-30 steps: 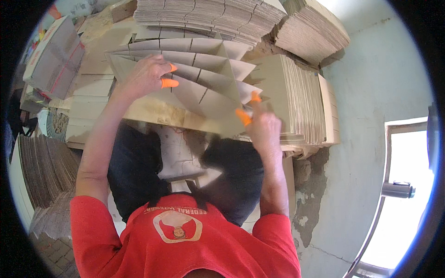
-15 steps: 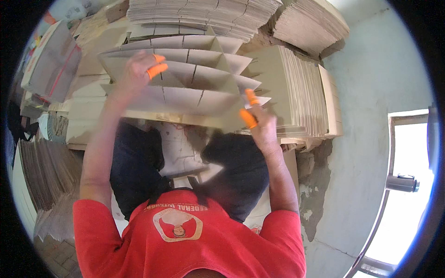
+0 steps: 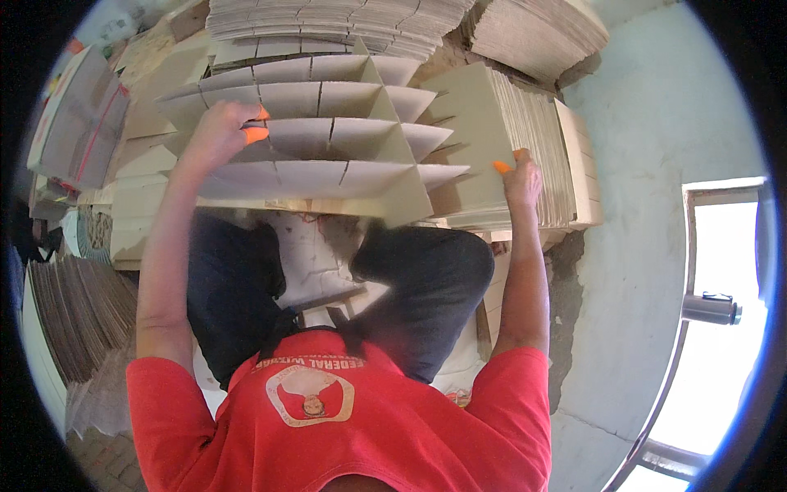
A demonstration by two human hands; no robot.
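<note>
Across my knees in front stands a partly assembled cardboard divider, several long slotted strips [image 3: 307, 182] running side to side with one cross strip [image 3: 393, 123] slotted through them near their right ends. My left hand [image 3: 217, 138], orange covers on thumb and finger, pinches the top edge of one long strip toward its left part. Over at the right, my right hand [image 3: 523, 182], also with orange finger covers, is closed at the edge of a stack of cardboard sheets [image 3: 469, 107], thumb on the near sheet's face. Its grip on a single sheet is partly hidden.
Tall piles of cardboard strips [image 3: 328, 20] and more cardboard [image 3: 537, 37] stand at the back. A white box [image 3: 74, 123] sits at the far left, above another cardboard stack [image 3: 78, 316]. A pale wall [image 3: 631, 246] rises along the right.
My right hand has left the cross strip and moved right to the stack of sheets. The cross strip sits in the long strips. My left hand has shifted slightly left and down.
</note>
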